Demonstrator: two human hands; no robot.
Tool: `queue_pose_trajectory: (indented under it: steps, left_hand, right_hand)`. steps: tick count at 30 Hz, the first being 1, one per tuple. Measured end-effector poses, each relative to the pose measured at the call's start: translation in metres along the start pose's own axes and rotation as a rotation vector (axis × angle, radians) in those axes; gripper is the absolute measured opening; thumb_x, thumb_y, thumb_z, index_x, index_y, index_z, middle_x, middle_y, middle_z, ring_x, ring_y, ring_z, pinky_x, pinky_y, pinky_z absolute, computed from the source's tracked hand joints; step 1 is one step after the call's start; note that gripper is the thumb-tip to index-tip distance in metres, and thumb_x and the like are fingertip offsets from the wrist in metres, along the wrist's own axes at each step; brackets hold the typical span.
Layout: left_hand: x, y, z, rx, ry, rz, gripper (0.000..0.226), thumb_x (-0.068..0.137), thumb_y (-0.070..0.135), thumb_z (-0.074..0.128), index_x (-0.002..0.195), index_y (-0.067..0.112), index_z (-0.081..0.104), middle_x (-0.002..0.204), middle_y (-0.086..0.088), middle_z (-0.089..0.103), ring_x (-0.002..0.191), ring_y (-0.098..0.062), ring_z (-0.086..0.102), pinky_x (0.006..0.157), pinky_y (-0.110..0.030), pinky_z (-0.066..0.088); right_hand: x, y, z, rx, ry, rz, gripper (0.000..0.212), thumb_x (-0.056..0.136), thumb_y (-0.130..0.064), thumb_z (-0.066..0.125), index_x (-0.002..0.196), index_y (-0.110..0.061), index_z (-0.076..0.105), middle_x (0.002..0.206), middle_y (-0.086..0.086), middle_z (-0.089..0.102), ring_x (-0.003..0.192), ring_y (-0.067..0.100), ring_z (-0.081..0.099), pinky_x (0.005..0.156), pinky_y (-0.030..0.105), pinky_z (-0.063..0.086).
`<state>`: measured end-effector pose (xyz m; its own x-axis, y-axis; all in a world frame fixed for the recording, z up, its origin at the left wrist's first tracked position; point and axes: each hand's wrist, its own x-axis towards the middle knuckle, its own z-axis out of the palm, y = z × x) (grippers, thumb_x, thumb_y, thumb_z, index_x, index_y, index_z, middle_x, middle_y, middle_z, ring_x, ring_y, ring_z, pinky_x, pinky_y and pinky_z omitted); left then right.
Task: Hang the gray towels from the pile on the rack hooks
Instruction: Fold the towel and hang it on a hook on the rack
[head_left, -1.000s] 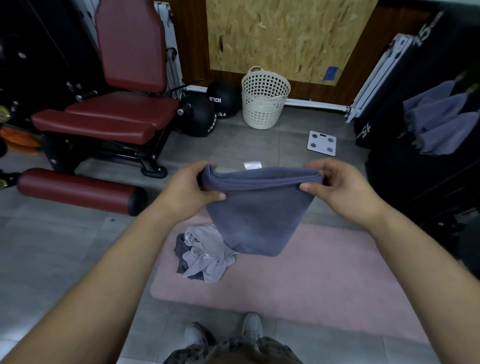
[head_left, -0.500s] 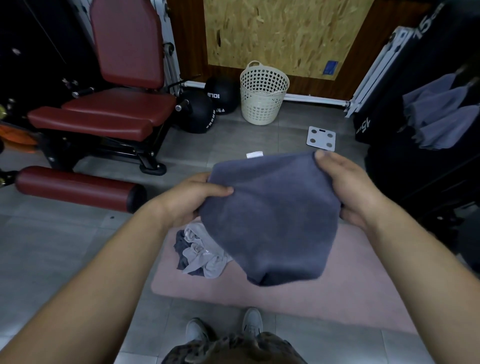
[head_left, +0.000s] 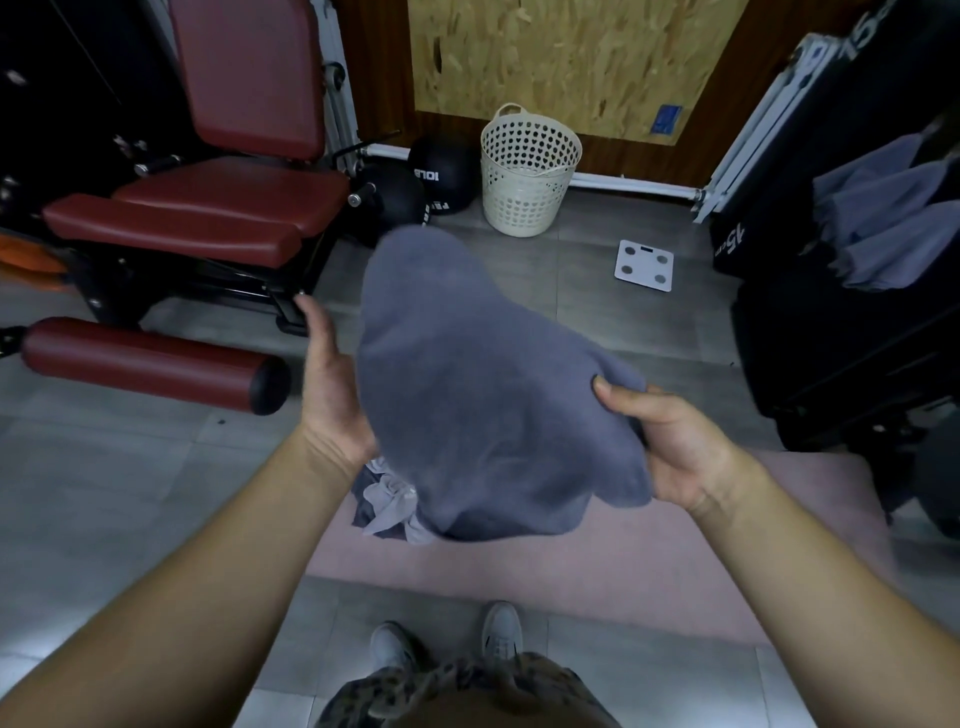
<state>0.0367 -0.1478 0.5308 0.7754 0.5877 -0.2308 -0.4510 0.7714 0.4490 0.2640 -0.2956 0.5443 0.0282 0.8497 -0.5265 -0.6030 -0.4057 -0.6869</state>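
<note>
A dark gray towel (head_left: 483, 384) hangs in front of me, draped like a hood over the fingers of my left hand (head_left: 327, 384). That hand's thumb points up and its palm faces the cloth; the fingers are hidden beneath it. My right hand (head_left: 675, 447) pinches the towel's right edge, thumb on top. Below it, the pile of gray towels (head_left: 387, 506) lies on a pink mat (head_left: 597, 551), partly covered by the held towel. Several gray towels (head_left: 888, 218) hang on the dark rack (head_left: 831, 353) at the right.
A red padded gym bench (head_left: 208, 208) and its roller pad (head_left: 145, 364) stand at the left. Two black medicine balls (head_left: 441, 171), a white perforated basket (head_left: 527, 171) and a white scale (head_left: 644, 265) are on the tiled floor ahead. My shoes (head_left: 447, 644) are below.
The towel went from stretched flat between both hands to draped over my raised left hand. My left hand let go of the edge; my right hand dropped lower and kept its pinch.
</note>
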Motion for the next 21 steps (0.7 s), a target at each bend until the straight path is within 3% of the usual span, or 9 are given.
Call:
queue_pose_trajectory:
  steps: [2,5,7,9,10,12,14,18,21]
  left_hand:
    - [0.002,-0.014,-0.014,0.028,0.113,-0.112,0.085,0.085,0.084,0.035,0.113,0.016,0.076,0.122,-0.011,0.070,0.116,-0.031,0.066,0.096,-0.044,0.052]
    - [0.000,-0.025,-0.029,0.125,0.039,-0.277,0.119,0.059,0.097,0.040,0.142,0.013,0.055,0.148,-0.018,0.050,0.138,-0.038,0.046,0.116,-0.055,0.031]
    - [-0.003,-0.026,-0.033,0.207,0.031,-0.306,0.126,0.049,0.091,0.060,0.142,0.007,0.052,0.145,-0.022,0.051,0.136,-0.039,0.047,0.114,-0.055,0.034]
    - [-0.001,-0.024,-0.037,0.312,0.063,-0.346,0.099,0.044,0.058,0.095,0.121,0.003,0.069,0.122,-0.019,0.068,0.114,-0.033,0.066,0.097,-0.045,0.053]
    - [-0.001,-0.021,-0.036,0.341,0.077,-0.364,0.077,0.046,0.039,0.099,0.110,0.003,0.075,0.110,-0.017,0.073,0.102,-0.030,0.071,0.088,-0.040,0.058]
    - [-0.002,-0.017,-0.028,0.351,0.134,-0.384,0.047,0.061,0.019,0.088,0.102,0.001,0.076,0.100,-0.015,0.075,0.091,-0.028,0.073,0.082,-0.036,0.060]
    - [0.002,-0.014,-0.025,0.355,0.244,-0.372,0.033,0.073,0.016,0.071,0.101,-0.002,0.074,0.097,-0.016,0.074,0.088,-0.030,0.071,0.081,-0.035,0.059]
    - [0.001,-0.010,-0.020,0.253,0.313,-0.298,0.030,0.082,0.023,0.059,0.098,0.001,0.071,0.094,-0.017,0.070,0.084,-0.031,0.068,0.081,-0.036,0.055]
    - [-0.002,-0.013,-0.027,0.169,0.294,-0.167,0.044,0.082,0.036,0.064,0.110,0.002,0.070,0.105,-0.017,0.069,0.094,-0.032,0.068,0.088,-0.039,0.056]
  right_hand:
    - [0.005,-0.005,0.004,0.032,0.024,0.031,0.038,0.091,-0.016,0.062,0.126,0.000,0.064,0.117,0.021,0.069,0.107,0.033,0.068,0.092,0.042,0.057]
    - [0.013,-0.010,-0.002,0.031,0.104,0.067,0.041,0.092,-0.023,0.058,0.124,0.000,0.067,0.125,0.022,0.065,0.115,0.035,0.064,0.102,0.046,0.050]
    - [0.014,-0.014,-0.010,0.056,0.136,0.036,0.035,0.091,-0.024,0.058,0.110,0.001,0.074,0.118,0.021,0.068,0.108,0.033,0.068,0.098,0.044,0.053]
    - [0.013,-0.015,-0.016,0.108,0.099,-0.043,0.040,0.091,-0.028,0.055,0.115,0.000,0.071,0.120,0.020,0.068,0.110,0.032,0.067,0.097,0.043,0.054]
    - [0.012,-0.013,-0.016,0.115,0.078,-0.058,0.045,0.092,-0.030,0.054,0.122,0.000,0.067,0.122,0.019,0.068,0.112,0.031,0.066,0.097,0.042,0.054]
    - [0.014,-0.001,-0.019,0.017,0.100,-0.045,0.048,0.091,-0.026,0.058,0.133,-0.001,0.059,0.125,0.018,0.068,0.113,0.029,0.066,0.095,0.039,0.056]
    - [0.017,0.014,-0.020,-0.086,0.145,-0.035,0.046,0.089,-0.014,0.063,0.133,-0.002,0.059,0.124,0.017,0.068,0.109,0.028,0.068,0.090,0.038,0.058]
    - [0.021,0.015,-0.016,-0.009,0.238,-0.144,0.022,0.087,-0.002,0.063,0.109,-0.003,0.069,0.100,0.011,0.075,0.092,0.023,0.071,0.077,0.031,0.060]
    - [0.025,-0.001,-0.013,0.041,0.328,-0.252,0.030,0.091,0.000,0.062,0.120,-0.008,0.062,0.098,0.008,0.075,0.089,0.020,0.072,0.075,0.031,0.061]
